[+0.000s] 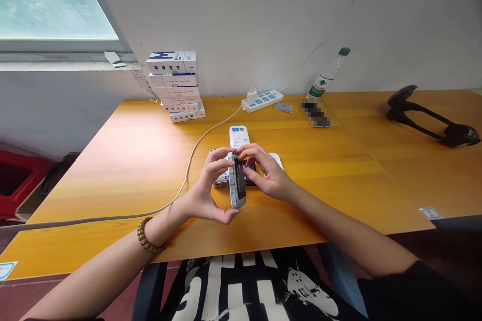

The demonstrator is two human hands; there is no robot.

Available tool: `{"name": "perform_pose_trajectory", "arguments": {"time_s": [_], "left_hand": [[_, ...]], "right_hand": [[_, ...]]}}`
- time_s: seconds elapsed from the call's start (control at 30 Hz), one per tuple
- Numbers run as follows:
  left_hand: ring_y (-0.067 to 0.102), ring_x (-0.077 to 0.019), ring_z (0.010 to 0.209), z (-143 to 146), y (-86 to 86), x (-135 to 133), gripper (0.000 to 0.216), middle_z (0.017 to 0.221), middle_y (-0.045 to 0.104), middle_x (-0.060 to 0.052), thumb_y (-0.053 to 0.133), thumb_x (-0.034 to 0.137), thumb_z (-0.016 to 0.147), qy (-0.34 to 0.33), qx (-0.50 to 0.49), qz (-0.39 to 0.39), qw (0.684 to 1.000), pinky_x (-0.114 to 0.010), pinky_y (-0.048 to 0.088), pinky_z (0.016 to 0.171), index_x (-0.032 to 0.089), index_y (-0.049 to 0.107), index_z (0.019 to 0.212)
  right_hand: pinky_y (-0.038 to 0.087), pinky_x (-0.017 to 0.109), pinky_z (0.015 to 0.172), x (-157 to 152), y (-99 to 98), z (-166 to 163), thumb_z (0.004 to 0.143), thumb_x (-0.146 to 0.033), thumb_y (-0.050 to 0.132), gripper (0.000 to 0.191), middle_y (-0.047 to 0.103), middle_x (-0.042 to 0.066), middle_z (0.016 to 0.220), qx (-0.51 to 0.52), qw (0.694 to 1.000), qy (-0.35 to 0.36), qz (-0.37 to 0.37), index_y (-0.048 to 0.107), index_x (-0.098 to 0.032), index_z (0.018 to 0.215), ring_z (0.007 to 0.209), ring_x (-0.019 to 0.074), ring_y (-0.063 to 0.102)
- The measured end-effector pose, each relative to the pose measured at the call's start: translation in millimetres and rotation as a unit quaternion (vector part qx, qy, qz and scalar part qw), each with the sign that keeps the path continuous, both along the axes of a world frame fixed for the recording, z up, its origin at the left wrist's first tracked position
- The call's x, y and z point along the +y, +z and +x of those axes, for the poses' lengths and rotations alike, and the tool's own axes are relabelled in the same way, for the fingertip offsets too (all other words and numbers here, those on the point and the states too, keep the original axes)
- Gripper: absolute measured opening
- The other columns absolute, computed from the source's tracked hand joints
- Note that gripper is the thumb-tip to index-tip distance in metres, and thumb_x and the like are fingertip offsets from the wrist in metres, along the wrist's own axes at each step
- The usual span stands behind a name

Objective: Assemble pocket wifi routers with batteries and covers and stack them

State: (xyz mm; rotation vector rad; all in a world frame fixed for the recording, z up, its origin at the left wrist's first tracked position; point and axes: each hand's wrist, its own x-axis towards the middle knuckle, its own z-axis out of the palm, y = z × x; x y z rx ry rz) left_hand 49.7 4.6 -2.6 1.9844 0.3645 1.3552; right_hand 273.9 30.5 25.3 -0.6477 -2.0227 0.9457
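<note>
A slim white electronic device [237, 185] stands tilted on edge above the table, its dark battery with printed lettering facing right. My left hand [211, 188] grips the device, fingers at its upper edge and thumb at the lower end. At the upper right of the same device, my right hand [269, 173] is closed, with fingertips on its top edge and against the battery side. Behind it lies a white cover-like piece [238, 136] with a blue label. Other white devices lie partly hidden under my hands, and a white rounded piece [277, 160] shows past my right hand.
White boxes [178, 85] are stacked at the back left. A power strip [262, 101] with a plugged-in charger sends a white cable [188, 160] across the table's left side. Behind stand a water bottle [327, 75] and a blurred-out item [316, 113]; a black stand [429, 118] is far right.
</note>
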Motion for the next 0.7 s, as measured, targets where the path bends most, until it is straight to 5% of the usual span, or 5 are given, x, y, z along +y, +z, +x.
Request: {"name": "perform_pose_trajectory", "arguments": {"time_s": [0.33,0.57,0.7], "left_hand": [[0.038,-0.0447,0.152,-2.5,-2.0,0.5,0.109,0.157,0.038,-0.018,0.096,0.039,0.068,0.001,0.048,0.039,0.998,-0.071,0.051,0.114,0.035,0.037,0.159],[0.043,-0.0443,0.149,-3.7,-0.9,2.2,0.108,0.156,0.040,-0.016,0.096,0.044,0.066,0.010,0.046,0.038,0.998,-0.070,0.049,0.115,0.038,0.037,0.157],[0.042,-0.0396,0.149,-12.1,-2.5,14.3,0.099,0.155,0.039,-0.016,0.093,0.036,0.070,0.035,0.005,0.031,0.999,-0.061,0.055,0.112,0.035,0.041,0.153]], "right_hand": [[0.051,0.047,0.098,6.1,-5.5,3.3,0.104,-0.034,0.056,0.006,0.055,0.006,0.121,0.026,0.997,0.049,-0.061,0.054,-0.030,0.106,0.112,0.0259,0.056],[0.050,0.047,0.100,7.1,0.0,7.5,0.096,-0.046,0.071,0.029,0.053,0.006,0.122,0.095,0.983,0.092,-0.130,0.048,-0.027,0.094,0.115,0.0267,0.056],[0.052,0.041,0.097,4.8,1.0,8.9,0.095,-0.041,0.077,0.034,0.059,0.006,0.119,0.118,0.982,0.052,-0.140,0.046,-0.027,0.094,0.109,0.0224,0.060]]}}
